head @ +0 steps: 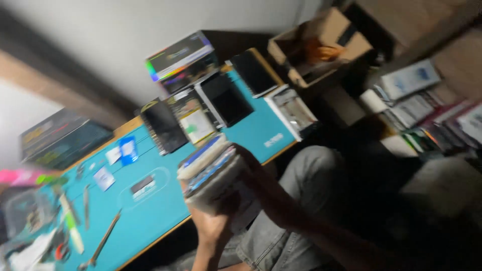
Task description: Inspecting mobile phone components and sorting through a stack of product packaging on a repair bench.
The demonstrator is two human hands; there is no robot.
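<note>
A stack of flat cases (210, 168) is gripped from below by the left hand (213, 228) and steadied sideways by the right hand (249, 165), beside the tabletop (150, 211).

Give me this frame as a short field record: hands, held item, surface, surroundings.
view: head camera, tilted and motion-blurred
held item: stack of flat boxed items, exact kind unclear
left hand: left hand under the stack, supporting it
right hand: right hand on the stack's right side, arm dark
surface: teal work mat on a wooden desk
on mat: tweezers-like tools, small blue packet, dark tablet-like devices
background: open cardboard box, piled books
person: seated, grey jeans
</note>
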